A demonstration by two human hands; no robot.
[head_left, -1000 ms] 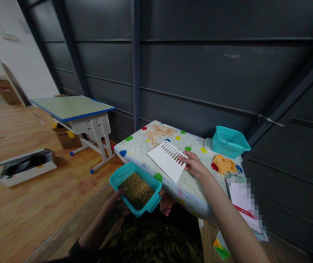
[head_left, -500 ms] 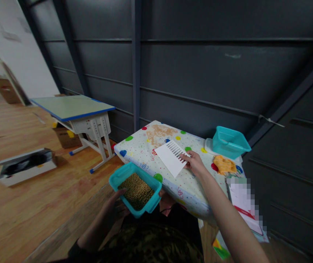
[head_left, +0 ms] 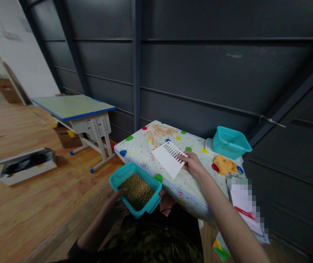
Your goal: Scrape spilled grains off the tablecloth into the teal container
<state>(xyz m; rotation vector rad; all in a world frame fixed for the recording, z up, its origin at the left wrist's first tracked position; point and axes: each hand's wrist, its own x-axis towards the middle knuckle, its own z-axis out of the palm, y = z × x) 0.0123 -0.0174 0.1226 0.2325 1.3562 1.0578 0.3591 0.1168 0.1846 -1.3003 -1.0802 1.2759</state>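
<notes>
My left hand grips the near left side of a teal plastic tub, thumb over the rim. Round tan beans, like soybeans, lie in the tub, which is held just off the table's front edge. Between the fingers of my right hand is a flat white card with a row of dark slots along one side. The card is tilted over the middle of the table. Beyond it, light brown crumbs or grains are spread on the patterned tablecloth.
A second teal tub stands at the table's back right, with an orange cloth before it. A clipboard with papers lies at the right edge. A school desk and an open white box are to the left.
My right hand has shifted slightly left with the white card. The tub of beans and my left hand look unmoved.
</notes>
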